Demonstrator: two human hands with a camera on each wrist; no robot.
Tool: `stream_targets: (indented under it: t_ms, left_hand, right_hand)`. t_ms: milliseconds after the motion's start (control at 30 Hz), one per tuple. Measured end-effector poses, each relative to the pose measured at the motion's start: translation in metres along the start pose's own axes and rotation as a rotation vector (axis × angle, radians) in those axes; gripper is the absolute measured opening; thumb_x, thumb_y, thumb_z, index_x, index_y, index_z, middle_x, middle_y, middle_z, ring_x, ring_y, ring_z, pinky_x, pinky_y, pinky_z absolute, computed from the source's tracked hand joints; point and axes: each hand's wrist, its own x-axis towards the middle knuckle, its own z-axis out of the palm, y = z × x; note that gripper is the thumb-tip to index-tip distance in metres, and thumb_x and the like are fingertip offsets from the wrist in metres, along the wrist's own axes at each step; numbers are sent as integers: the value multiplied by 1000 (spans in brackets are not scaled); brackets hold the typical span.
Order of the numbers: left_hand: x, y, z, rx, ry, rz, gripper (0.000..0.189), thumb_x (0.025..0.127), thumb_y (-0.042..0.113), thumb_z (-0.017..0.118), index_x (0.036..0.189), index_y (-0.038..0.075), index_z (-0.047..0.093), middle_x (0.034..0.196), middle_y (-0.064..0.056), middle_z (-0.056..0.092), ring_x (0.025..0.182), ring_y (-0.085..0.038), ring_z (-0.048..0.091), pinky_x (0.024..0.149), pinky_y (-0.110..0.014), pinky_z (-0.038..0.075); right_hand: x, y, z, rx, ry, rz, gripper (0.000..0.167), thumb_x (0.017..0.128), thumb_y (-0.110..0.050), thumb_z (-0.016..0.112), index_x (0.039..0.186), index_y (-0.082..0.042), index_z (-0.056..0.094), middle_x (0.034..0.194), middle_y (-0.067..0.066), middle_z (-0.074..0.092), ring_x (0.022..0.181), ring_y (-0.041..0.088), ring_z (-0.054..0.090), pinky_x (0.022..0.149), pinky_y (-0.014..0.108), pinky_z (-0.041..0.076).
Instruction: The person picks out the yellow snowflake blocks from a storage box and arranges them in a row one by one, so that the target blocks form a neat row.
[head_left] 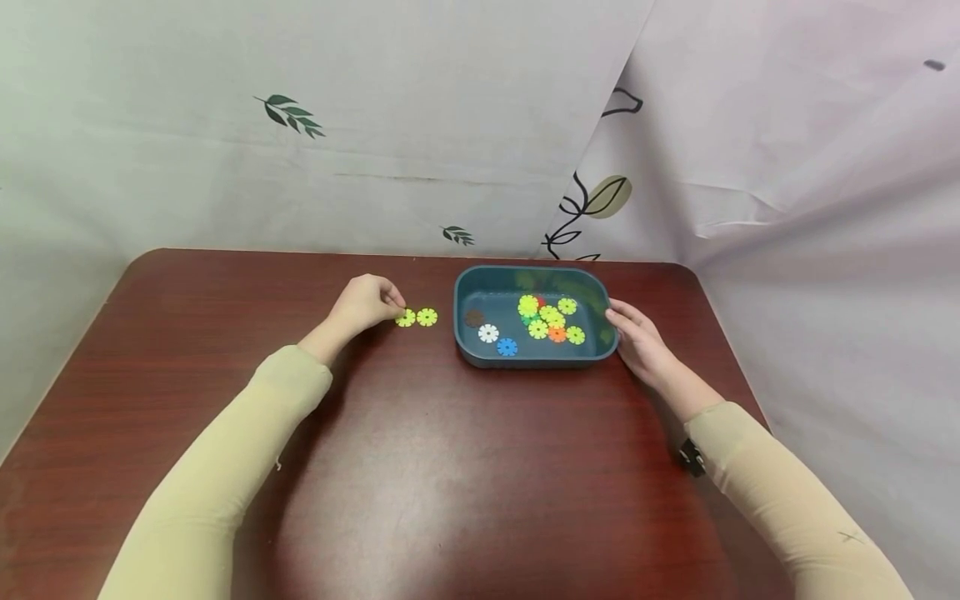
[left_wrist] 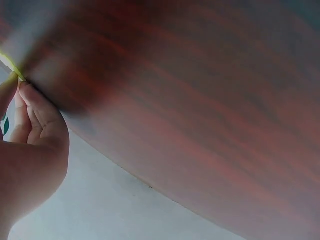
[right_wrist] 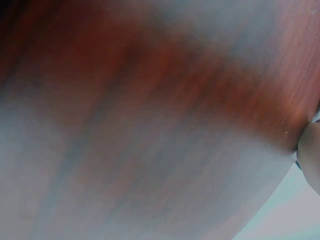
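In the head view, my left hand [head_left: 366,302] pinches a yellow notched disc [head_left: 406,318] between thumb and fingertips at the tabletop. A second yellow disc [head_left: 427,317] lies just to its right. The left wrist view shows the left hand [left_wrist: 37,130] with the pinched yellow disc's edge [left_wrist: 11,65] partly in frame. My right hand [head_left: 637,337] rests against the right end of a dark blue-grey basin [head_left: 528,363], its fairly straight fingers touching the rim. Only a sliver of the right hand [right_wrist: 311,155] enters the right wrist view.
Inside the basin lie several yellow discs [head_left: 537,329], a white disc [head_left: 488,333], a blue disc [head_left: 507,347], a brown disc [head_left: 474,318] and an orange disc [head_left: 557,334]. Bits of red and green show among them. Behind the brown wooden table [head_left: 450,467] hangs a pale cloth [head_left: 420,100].
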Motion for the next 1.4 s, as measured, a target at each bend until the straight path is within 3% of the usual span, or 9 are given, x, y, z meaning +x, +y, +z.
stream_targets:
  t_ms: [267, 433, 667, 900, 1200, 1400]
  left_hand:
    - [2, -3, -1, -19, -5, 4, 10, 91, 12, 78, 95, 3, 80, 89, -11, 80, 87, -26, 70, 85, -34, 51]
    - [8, 5, -6, -39, 21, 11, 13, 93, 13, 77, 100, 2, 80, 95, -14, 80, 92, -29, 72, 85, -34, 51]
    - [22, 40, -10, -111, 44, 66, 15, 94, 10, 76, 105, 0, 80, 105, -19, 80, 101, -33, 74, 96, -44, 57]
    - [30, 86, -4, -149, 9, 136, 16, 95, 9, 77, 107, 0, 79, 106, -18, 79, 99, -31, 74, 93, -41, 59]
    - [42, 130, 24, -186, -40, 214, 12, 95, 8, 78, 105, 1, 80, 102, -15, 79, 97, -27, 75, 90, -37, 62]
    - [47, 148, 49, -180, -95, 221, 8, 96, 7, 77, 102, 3, 80, 103, -14, 79, 99, -25, 76, 89, -34, 62]
  right_hand:
    - [-2, 0, 0, 13, -8, -10, 22, 113, -12, 50, 134, -12, 57, 119, -9, 71, 108, 4, 66, 94, 18, 53]
    - [-2, 0, -1, 1, -4, -5, 23, 113, -13, 49, 135, -11, 55, 120, -9, 71, 108, 4, 66, 95, 18, 53]
    - [-1, 1, -2, 27, -1, 2, 24, 113, -11, 48, 136, -10, 54, 120, -8, 71, 109, 5, 66, 94, 18, 54]
    - [0, 2, -1, 11, -5, -5, 23, 113, -12, 47, 136, -10, 54, 122, -8, 70, 110, 5, 65, 95, 18, 53]
    - [-2, 2, -2, -3, -3, -5, 27, 113, -13, 48, 139, -8, 51, 124, -7, 68, 111, 4, 65, 96, 17, 52]
    - [-3, 1, -1, -6, 0, -9, 26, 113, -12, 48, 139, -8, 51, 122, -8, 69, 111, 4, 65, 95, 17, 53]
